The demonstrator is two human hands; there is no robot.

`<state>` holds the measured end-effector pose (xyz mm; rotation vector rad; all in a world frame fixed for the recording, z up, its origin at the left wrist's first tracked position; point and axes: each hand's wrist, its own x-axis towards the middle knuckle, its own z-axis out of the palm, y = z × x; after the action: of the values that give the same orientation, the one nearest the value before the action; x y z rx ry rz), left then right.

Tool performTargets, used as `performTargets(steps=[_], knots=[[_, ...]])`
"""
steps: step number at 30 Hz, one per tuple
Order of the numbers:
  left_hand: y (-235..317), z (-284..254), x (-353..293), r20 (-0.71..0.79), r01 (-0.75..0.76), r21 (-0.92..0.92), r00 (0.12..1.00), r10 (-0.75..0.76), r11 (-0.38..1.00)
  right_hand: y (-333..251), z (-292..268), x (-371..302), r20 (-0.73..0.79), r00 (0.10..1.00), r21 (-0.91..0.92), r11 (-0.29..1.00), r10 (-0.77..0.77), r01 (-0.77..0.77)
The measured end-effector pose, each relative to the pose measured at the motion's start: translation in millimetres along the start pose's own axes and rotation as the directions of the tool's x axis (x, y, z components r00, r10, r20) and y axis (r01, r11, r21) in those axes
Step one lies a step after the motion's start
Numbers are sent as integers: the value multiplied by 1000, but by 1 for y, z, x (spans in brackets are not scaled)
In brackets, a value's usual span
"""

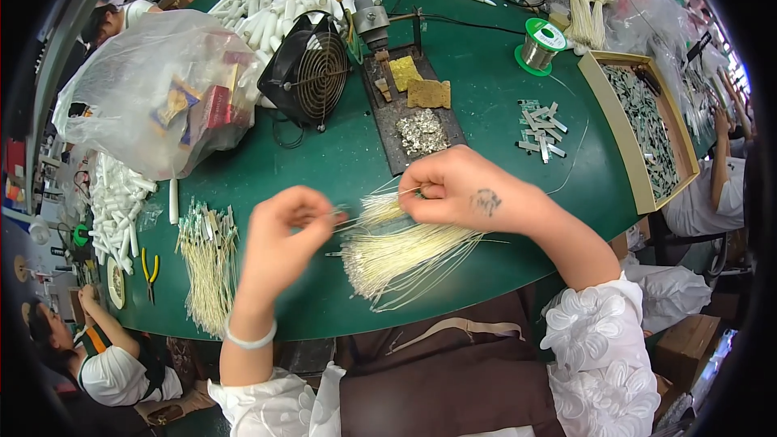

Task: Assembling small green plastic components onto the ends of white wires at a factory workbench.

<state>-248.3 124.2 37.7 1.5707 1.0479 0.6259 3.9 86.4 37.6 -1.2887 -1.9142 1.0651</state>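
My left hand [287, 235] is raised over the front of the green table, slightly smeared, its thumb and forefinger pinched on something small that I cannot make out. Right of it, my right hand [465, 190] is closed, fingertips pinching a thin pale wire. Below and between the hands lies a loose bundle of cream-coloured wires [405, 259], its tips fanned to the left. A second wire bundle [208, 267], with small metal strips at its upper end, lies left of my left forearm. Beyond my right hand, bits of silvery solder [422, 131] sit on a dark metal plate [394, 163].
A black fan [312, 73] and a soldering stand [372, 24] rise behind the hands. Small metal strips [541, 131], a solder spool [541, 47] and a box of strips [603, 101] are at right. At left are a plastic bag [129, 73], white tubes [117, 202] and yellow-handled pliers [150, 271].
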Motion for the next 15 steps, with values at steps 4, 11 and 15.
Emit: performTargets(steps=[4, 11, 15], knots=[[12, 27, 15, 139, 154, -52, 980, -145, 987, -3, 11, 2, -152, 984, -71, 994, -91, 81], [11, 41, 25, 164, 142, -147, 979, -118, 979, 5, 9, 2, -202, 977, -158, 987, -65, 33], [4, 46, 26, 143, 140, -239, 984, -108, 961, 9, 13, 4, -228, 967, -148, 985, -115, 82]])
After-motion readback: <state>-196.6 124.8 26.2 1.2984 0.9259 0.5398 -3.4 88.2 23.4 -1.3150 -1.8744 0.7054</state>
